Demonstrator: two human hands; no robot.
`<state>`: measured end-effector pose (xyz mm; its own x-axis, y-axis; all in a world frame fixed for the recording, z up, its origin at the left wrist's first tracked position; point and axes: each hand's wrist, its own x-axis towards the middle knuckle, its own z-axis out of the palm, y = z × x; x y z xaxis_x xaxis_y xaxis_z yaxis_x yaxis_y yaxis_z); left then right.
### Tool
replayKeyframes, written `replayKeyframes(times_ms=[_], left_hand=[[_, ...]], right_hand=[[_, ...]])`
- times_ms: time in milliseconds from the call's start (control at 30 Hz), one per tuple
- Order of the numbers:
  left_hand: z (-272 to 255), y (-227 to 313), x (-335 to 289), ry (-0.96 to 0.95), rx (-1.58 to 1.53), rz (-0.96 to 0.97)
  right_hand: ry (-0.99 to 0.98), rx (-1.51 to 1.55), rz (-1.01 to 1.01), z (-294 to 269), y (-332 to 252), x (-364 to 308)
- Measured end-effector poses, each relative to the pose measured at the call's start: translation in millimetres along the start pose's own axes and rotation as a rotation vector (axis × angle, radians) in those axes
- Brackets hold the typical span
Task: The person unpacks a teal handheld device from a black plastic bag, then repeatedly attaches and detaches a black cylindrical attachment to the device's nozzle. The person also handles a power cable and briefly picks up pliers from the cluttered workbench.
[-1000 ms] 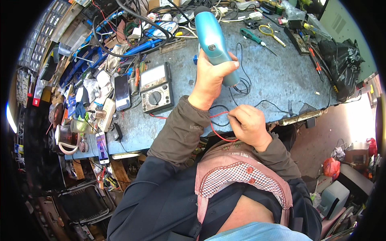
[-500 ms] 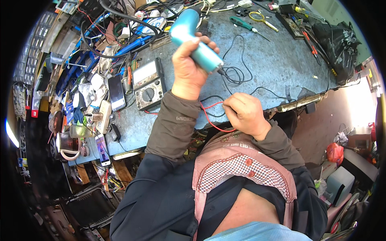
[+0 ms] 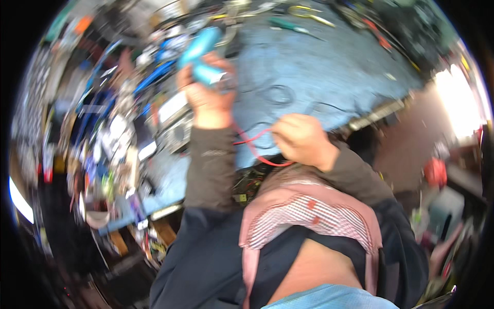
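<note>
Motion blurs the whole view. My left hand (image 3: 210, 100) is wrapped round the handle of a teal hair dryer (image 3: 205, 75), raised over the left part of the bench. The handle's greyish end faces me, and the head points up and away. My right hand (image 3: 299, 138) is closed in a pinch on a red test lead (image 3: 252, 138), low near the bench's front edge. The lead's tip is hidden by my fingers. An analog multimeter (image 3: 179, 133) lies just left of my left wrist, partly covered by it.
The blue bench top (image 3: 319, 67) carries a thin black cable (image 3: 278, 94) in loops. At the far side lie a green-handled screwdriver (image 3: 290, 24) and a black plastic bag (image 3: 417, 26). Tangled wires and small parts crowd the left. A red bag (image 3: 435, 172) is at the right.
My left hand has carried the hair dryer to the left and tilted its handle end more toward me. The right hand keeps its pinch on the red lead. The view has shifted and blurred.
</note>
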<state>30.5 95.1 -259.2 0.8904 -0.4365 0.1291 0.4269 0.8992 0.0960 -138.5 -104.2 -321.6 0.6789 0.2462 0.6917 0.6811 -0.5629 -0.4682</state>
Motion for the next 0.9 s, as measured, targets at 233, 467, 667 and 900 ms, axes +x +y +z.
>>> replayKeyframes(times_ms=[233,467,667,900], left_hand=[[-4,19,-6,-0.025,0.017,-0.088],[-12,7,4,-0.085,0.132,-0.138],[-11,8,-5,-0.125,0.203,-0.147],[12,-32,0,-0.432,0.442,-0.390]], right_hand=[[0.072,-0.017,-0.024,13,1,-11],[0.146,-0.012,-0.008,21,8,-18],[0.193,0.178,-0.093,15,0,-38],[0.573,0.563,0.190,-78,-19,-25]])
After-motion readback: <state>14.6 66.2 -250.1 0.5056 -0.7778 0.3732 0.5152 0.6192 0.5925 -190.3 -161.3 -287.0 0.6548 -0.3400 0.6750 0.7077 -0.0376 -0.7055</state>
